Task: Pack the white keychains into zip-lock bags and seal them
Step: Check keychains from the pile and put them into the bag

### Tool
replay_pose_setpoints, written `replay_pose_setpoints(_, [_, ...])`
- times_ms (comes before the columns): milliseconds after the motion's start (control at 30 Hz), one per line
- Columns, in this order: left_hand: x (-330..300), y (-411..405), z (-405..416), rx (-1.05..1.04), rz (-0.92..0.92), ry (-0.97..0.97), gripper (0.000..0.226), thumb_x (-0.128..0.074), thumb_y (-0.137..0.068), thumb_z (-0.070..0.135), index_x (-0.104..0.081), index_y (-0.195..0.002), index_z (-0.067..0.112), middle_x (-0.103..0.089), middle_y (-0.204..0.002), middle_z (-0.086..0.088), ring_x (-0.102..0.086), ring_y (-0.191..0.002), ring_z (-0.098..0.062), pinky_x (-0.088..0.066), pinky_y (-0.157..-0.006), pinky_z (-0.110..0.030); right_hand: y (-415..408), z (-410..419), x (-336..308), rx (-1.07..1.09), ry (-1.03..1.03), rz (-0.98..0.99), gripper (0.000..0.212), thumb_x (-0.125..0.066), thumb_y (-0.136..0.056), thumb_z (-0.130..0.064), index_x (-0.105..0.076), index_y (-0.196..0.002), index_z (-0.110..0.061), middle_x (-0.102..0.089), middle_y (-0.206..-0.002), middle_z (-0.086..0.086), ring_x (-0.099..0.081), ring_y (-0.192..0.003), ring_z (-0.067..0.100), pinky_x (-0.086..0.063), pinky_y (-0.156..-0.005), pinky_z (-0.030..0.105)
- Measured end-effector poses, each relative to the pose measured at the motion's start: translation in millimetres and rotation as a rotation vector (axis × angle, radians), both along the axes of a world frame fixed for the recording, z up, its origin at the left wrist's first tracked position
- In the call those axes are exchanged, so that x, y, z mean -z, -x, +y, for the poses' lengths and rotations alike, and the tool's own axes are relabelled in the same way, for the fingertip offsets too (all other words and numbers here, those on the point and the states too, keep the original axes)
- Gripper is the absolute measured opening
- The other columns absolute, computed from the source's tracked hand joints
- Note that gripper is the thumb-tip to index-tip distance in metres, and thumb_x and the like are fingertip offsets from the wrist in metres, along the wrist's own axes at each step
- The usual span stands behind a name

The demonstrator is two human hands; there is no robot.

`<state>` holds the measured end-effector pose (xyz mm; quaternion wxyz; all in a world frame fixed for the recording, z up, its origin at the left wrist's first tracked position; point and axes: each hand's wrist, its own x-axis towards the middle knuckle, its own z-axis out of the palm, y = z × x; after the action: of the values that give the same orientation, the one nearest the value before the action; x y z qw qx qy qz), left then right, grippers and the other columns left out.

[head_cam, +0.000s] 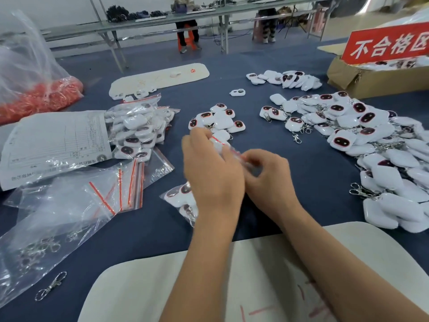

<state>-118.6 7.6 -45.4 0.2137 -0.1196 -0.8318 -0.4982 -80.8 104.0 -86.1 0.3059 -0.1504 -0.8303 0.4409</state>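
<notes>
Head view shows both hands up over the blue table (301, 145), close together, with a small zip-lock bag (228, 151) held between them. The left hand (211, 168) pinches the far-left end of the bag, fingers curled on it. The right hand (267, 173) pinches the near-right end, fingers bent round it too. The bag's red seal line runs slanted, from up-left by the left fingers down to the right hand. That slant is what the next move depends on: to close the bag, fingers would likely slide along this line from one end to the other. Both hands are already on it, so neither has to reach. The picture is blurry here, so it is hard to tell if the seal is shut yet or how many keychains are inside.

Loose white keychains (362, 126) lie in a big heap to the right, nearer the right hand. A small bunch (218, 119) lies just behind the hands. Filled bags (139, 129) are stacked to the left, and empty bags (120, 191) lie near them, closer to the left hand.
</notes>
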Motion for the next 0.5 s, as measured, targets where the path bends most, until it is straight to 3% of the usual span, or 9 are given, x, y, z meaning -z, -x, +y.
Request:
replay_pose_setpoints(67, [6,-12,13,0.088,-0.145,-0.067,0.019,-0.062,-0.092,0.009,-0.049,-0.105,0.017,-0.054,-0.107,-0.002,-0.047,-0.094,-0.016,-0.037,-0.086,-0.027,-1,10,-3,0.141,0.041,0.094,0.019,-0.063,-0.092,-0.006,-0.074,-0.082,-0.018,-0.072,-0.079,-0.012,-0.064,-0.081,0.01,-0.048,-0.075,0.025])
replay_pose_setpoints(167, [26,-22,24,0.169,-0.119,0.239,0.013,-0.059,-0.098,0.018,-0.053,-0.108,0.012,-0.052,-0.113,-0.005,-0.052,-0.098,-0.025,-0.036,-0.08,-0.031,-7,39,-6,0.413,-0.177,0.013,0.026,-0.057,-0.089,-0.003,-0.075,-0.105,-0.012,-0.074,-0.105,0.005,-0.057,-0.111,0.03,-0.041,-0.092,0.032])
replay_pose_setpoints(267, [36,-18,23,0.214,-0.018,0.559,0.012,-0.057,-0.099,0.027,-0.058,-0.104,0.016,-0.056,-0.109,-0.005,-0.056,-0.097,-0.027,-0.031,-0.073,-0.031,-13,75,-4,0.613,-0.381,-0.32,0.043,-0.069,-0.088,-0.019,-0.066,-0.131,-0.015,-0.048,-0.146,0.018,-0.032,-0.142,0.041,-0.034,-0.11,0.051])
replay_pose_setpoints(333, [32,-11,17,0.212,-0.029,0.576,0.015,-0.056,-0.1,0.031,-0.062,-0.098,0.017,-0.065,-0.103,-0.003,-0.06,-0.094,-0.026,-0.037,-0.073,-0.033,-20,92,-6,0.607,-0.345,-0.551,0.057,-0.068,-0.092,-0.028,-0.054,-0.146,-0.019,-0.024,-0.165,0.02,-0.013,-0.155,0.041,-0.019,-0.121,0.057])
replay_pose_setpoints(400, [27,-1,10,0.195,-0.076,0.547,0.021,-0.057,-0.099,0.034,-0.066,-0.088,0.019,-0.071,-0.093,-0.002,-0.06,-0.087,-0.025,-0.039,-0.073,-0.035,-21,96,-5,0.553,-0.339,-0.664,0.056,-0.061,-0.098,-0.03,-0.048,-0.151,-0.02,-0.02,-0.169,0.02,-0.013,-0.157,0.04,-0.014,-0.125,0.055])
replay_pose_setpoints(500, [24,12,-4,0.133,-0.137,0.524,0.033,-0.059,-0.098,0.037,-0.063,-0.073,0.017,-0.069,-0.077,-0.002,-0.058,-0.077,-0.026,-0.038,-0.067,-0.034,-16,81,-3,0.454,-0.43,-0.491,0.047,-0.065,-0.095,-0.023,-0.059,-0.141,-0.016,-0.052,-0.144,0.017,-0.046,-0.131,0.042,-0.039,-0.11,0.048])
